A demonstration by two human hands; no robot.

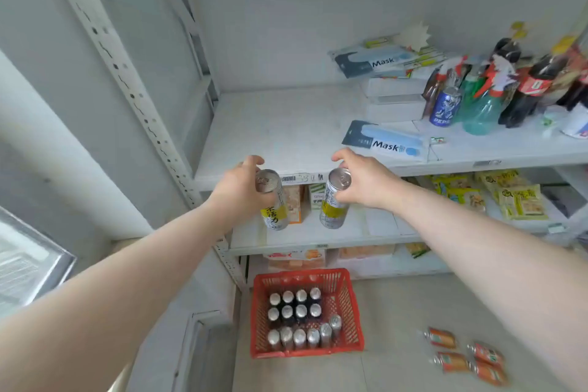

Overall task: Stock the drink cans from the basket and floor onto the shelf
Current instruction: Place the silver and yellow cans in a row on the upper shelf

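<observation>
My left hand (239,189) grips a slim silver and yellow can (274,207) near its top. My right hand (366,180) grips a second can of the same kind (333,205). Both cans hang upright just in front of and below the front edge of the white shelf (280,134). On the floor below stands a red basket (350,305) holding several more cans, dark ones (294,307) at the back and silver ones (300,337) in front. Several orange cans (467,356) lie on their sides on the floor at the right.
Mask packs (386,143) lie on the right half of the shelf, with a blue Pepsi can (444,106), spray bottles (482,111) and cola bottles (528,92) behind. A perforated upright post (133,86) bounds the left side. Lower shelves hold snack packets (515,197) and cartons.
</observation>
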